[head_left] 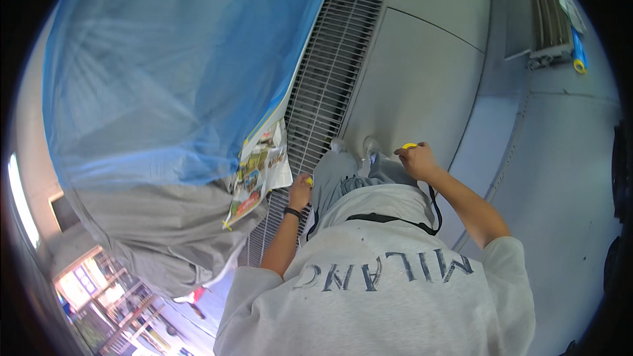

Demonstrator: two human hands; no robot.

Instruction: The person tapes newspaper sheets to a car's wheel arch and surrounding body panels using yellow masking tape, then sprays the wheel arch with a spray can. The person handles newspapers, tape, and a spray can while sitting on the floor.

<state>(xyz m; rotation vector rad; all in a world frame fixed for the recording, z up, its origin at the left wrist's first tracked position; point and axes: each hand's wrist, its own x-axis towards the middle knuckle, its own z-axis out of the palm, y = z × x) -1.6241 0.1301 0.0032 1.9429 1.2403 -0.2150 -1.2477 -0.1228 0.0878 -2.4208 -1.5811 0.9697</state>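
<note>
My right hand (421, 163) is closed around a yellow roll of tape (410, 146), held in front of my right hip. On the other side, my left hand (300, 194) is closed on a small yellow thing (310, 182), mostly hidden by the fingers; it may be tape. Just left of that hand hangs a printed newspaper sheet (258, 170), with yellow tape along its edge. The sheet lies between blue plastic film (171, 86) and a grey cloth cover (165, 231), both draped over a large object whose shape is hidden.
A metal floor grating (336, 46) runs beside the covered object, and grey floor panels (422, 66) lie to its right. Against the right wall is a ribbed unit (550, 13), with a blue roll (579, 53) near it. Wooden framing (125, 303) shows at lower left.
</note>
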